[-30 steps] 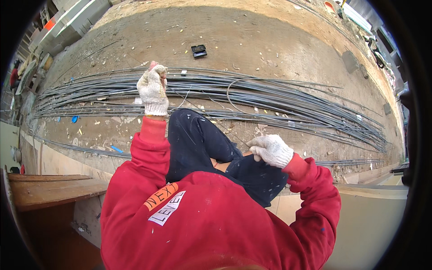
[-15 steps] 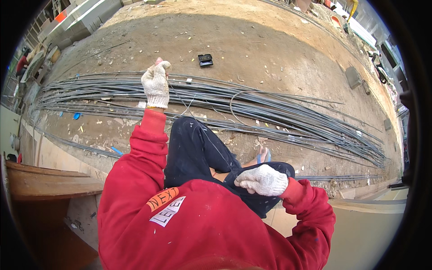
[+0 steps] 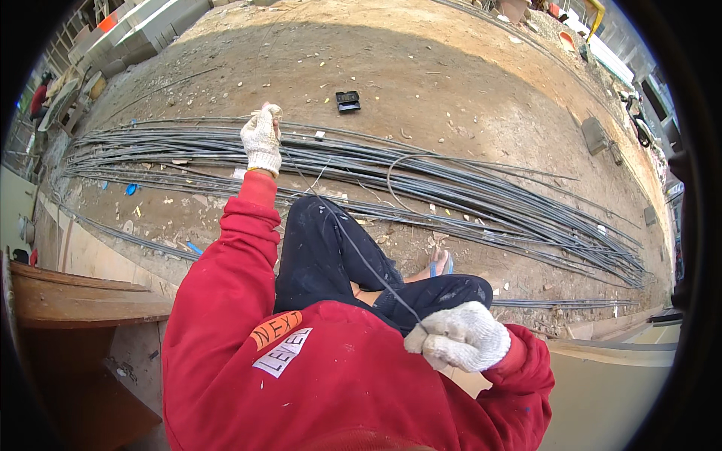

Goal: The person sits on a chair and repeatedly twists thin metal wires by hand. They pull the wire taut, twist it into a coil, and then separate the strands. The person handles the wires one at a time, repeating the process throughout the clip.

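Note:
A thin dark wire (image 3: 359,254) runs slantwise over my knee, from one gloved hand to the other. Its upper end goes into my left hand (image 3: 262,140), which is closed in a white knit glove and held up above the metal rods (image 3: 346,161). Low on the right, in front of my belly, my right hand (image 3: 460,336) is also gloved and closed round the wire's lower end. What else the fingers may cover is hidden. My bent knees in dark trousers (image 3: 323,233) lie between the two hands.
Long grey rods lie bundled across the dirt ground beyond my knees, with one looped rod (image 3: 392,180) among them. Past them lies an open black case (image 3: 347,101). A wooden piece of furniture (image 3: 90,301) stands at my left. Grey blocks (image 3: 162,30) are stacked far left.
My right hand has moved down and slightly right, away from my knee. The wire now shows as a clearer slanting line between my hands. My left hand has barely shifted.

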Action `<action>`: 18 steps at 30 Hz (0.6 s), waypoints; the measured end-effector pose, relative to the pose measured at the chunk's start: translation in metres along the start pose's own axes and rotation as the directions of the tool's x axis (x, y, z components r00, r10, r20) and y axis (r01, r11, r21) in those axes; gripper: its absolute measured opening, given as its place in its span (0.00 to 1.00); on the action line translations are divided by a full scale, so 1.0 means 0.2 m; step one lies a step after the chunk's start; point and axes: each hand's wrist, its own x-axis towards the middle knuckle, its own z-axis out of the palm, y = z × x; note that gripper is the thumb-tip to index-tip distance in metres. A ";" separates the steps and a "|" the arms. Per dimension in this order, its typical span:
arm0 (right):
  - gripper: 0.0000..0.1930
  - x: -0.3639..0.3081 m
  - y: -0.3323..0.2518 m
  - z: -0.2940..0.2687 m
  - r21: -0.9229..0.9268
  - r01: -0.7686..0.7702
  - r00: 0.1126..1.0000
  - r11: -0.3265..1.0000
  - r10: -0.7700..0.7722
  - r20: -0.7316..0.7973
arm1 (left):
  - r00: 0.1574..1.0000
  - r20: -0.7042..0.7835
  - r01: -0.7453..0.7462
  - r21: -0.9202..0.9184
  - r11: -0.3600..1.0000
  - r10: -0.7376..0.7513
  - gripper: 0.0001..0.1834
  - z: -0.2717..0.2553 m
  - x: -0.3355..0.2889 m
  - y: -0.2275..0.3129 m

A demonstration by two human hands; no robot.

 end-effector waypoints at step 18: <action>0.12 -0.03 0.02 -0.27 0.247 0.245 0.607 0.937 0.050 -0.793 | 0.982 -0.101 -0.175 -0.131 0.976 0.162 0.07 -0.04 0.01 0.07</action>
